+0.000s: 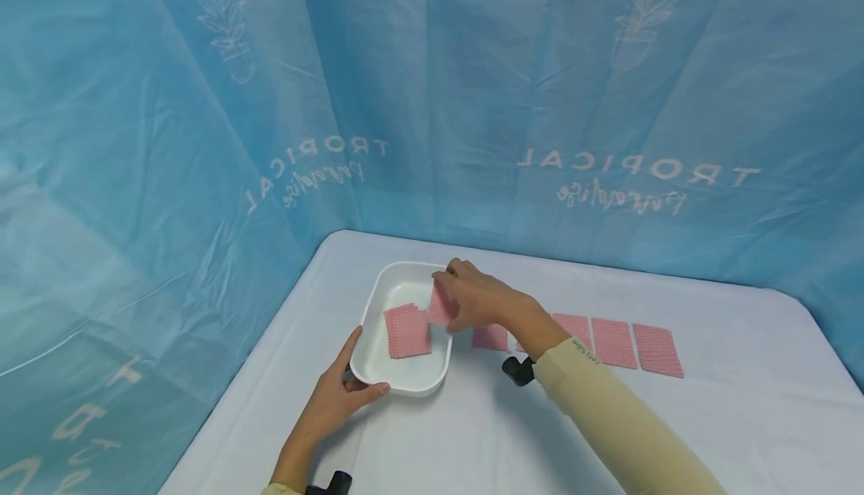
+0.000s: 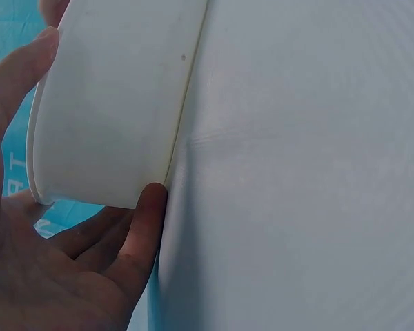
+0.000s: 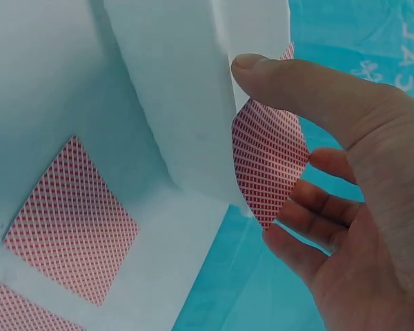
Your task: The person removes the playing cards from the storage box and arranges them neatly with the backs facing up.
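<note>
At the near-left corner of a white tray (image 1: 373, 382), my left hand (image 1: 335, 397) holds the wall, its thumb along the front and its fingers at the side. The left wrist view has this hand (image 2: 76, 255) against the tray's outer wall (image 2: 110, 110). Over the tray's right rim, my right hand (image 1: 481, 296) pinches a thin red-and-white patterned card (image 1: 442, 306). That card (image 3: 269, 162) bows between thumb and fingers in the right wrist view. Inside the tray lie overlapping cards (image 1: 409, 332) of the same pattern.
Right of the tray, several matching cards (image 1: 614, 343) form a row on the white-covered table (image 1: 472, 435); my right forearm partly hides some. Blue printed curtains (image 1: 472, 90) stand behind and to the left. A black wrist mount (image 1: 518, 370) hangs under the right wrist.
</note>
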`<state>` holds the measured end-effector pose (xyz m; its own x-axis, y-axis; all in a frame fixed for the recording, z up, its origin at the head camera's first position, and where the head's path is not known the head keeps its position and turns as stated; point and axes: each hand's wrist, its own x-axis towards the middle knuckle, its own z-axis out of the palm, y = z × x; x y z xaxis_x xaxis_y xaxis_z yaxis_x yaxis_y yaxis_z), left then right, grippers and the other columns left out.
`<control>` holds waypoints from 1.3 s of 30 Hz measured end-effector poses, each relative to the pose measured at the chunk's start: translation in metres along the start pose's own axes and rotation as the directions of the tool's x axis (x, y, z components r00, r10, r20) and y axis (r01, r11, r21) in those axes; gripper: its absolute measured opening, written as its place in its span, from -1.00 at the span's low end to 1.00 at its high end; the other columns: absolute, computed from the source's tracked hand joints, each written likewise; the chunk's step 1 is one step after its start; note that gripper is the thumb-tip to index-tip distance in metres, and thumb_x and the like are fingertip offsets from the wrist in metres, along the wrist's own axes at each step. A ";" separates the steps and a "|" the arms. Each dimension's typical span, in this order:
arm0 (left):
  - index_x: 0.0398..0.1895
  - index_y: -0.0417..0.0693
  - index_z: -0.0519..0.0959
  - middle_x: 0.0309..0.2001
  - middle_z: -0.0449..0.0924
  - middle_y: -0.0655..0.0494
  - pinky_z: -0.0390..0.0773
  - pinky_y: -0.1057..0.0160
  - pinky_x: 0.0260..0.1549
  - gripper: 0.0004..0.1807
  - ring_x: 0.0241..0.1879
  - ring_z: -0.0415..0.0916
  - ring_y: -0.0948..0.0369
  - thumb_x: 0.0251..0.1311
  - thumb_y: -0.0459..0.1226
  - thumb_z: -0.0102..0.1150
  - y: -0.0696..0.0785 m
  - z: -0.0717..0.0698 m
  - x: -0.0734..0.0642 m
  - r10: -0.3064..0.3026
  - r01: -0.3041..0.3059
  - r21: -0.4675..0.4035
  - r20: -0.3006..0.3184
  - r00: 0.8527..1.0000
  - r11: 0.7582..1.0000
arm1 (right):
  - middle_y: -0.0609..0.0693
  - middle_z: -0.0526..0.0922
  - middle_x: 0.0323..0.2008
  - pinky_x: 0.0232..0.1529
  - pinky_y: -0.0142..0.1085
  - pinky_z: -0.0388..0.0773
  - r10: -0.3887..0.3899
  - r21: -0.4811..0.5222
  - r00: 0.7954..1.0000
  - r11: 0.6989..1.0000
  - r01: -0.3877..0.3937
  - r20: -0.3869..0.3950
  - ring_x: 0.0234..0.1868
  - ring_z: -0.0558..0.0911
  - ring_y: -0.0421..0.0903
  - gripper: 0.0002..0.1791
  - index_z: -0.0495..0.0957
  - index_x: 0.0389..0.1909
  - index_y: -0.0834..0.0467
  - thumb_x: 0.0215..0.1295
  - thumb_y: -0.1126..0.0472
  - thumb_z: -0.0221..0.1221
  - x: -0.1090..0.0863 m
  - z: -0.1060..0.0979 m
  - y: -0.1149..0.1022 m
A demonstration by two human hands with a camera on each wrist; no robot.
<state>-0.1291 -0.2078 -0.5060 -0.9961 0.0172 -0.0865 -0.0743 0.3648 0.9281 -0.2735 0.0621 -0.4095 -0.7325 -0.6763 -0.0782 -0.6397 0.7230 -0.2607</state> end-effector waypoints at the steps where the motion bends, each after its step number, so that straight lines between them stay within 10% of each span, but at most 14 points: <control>1: 0.50 0.46 -0.03 0.27 0.33 -0.08 0.58 0.22 -0.27 0.13 -0.17 0.61 0.15 -0.08 -0.10 0.52 0.000 0.000 0.000 0.004 -0.004 0.002 0.001 1.000 1.000 | -0.06 0.27 0.08 -0.28 -0.35 0.44 0.000 -0.001 1.000 1.000 0.000 -0.001 0.00 0.28 -0.17 0.05 0.20 0.43 0.07 -0.11 -0.06 0.48 -0.001 0.000 0.002; 19: 0.51 0.39 -0.03 0.25 0.34 -0.13 0.60 0.19 -0.29 0.14 -0.18 0.62 0.11 -0.08 -0.18 0.53 0.002 -0.001 0.001 -0.008 0.008 -0.019 -0.004 1.000 1.000 | -0.04 0.31 0.04 -0.26 -0.32 0.47 0.038 0.012 0.999 0.999 -0.037 -0.016 -0.05 0.32 -0.15 0.00 0.27 0.39 0.06 -0.12 -0.05 0.50 -0.021 0.002 0.026; 28: 0.54 0.19 -0.04 0.26 0.32 -0.22 0.59 0.23 -0.28 0.13 -0.18 0.61 0.09 -0.04 -0.21 0.50 0.034 -0.002 -0.011 -0.003 0.004 -0.021 0.024 1.000 1.000 | -0.02 0.30 0.04 -0.24 -0.27 0.46 0.068 0.017 0.998 0.998 -0.068 -0.002 -0.06 0.32 -0.12 -0.01 0.25 0.39 0.10 -0.09 -0.03 0.48 -0.038 0.002 0.047; 39: 0.54 0.17 -0.04 0.24 0.34 -0.22 0.58 0.23 -0.28 0.12 -0.18 0.61 0.10 -0.02 -0.22 0.49 0.039 -0.002 -0.013 -0.011 0.011 0.003 0.017 1.000 1.000 | 0.01 0.28 0.05 -0.27 -0.28 0.45 0.106 -0.006 0.994 0.994 -0.106 0.041 -0.06 0.33 -0.11 0.02 0.22 0.41 0.15 -0.10 0.00 0.48 -0.049 0.008 0.067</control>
<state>-0.1193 -0.1957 -0.4682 -0.9943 0.0288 -0.1023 -0.0846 0.3678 0.9261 -0.2783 0.1422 -0.4308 -0.7859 -0.6012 -0.1446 -0.5603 0.7912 -0.2451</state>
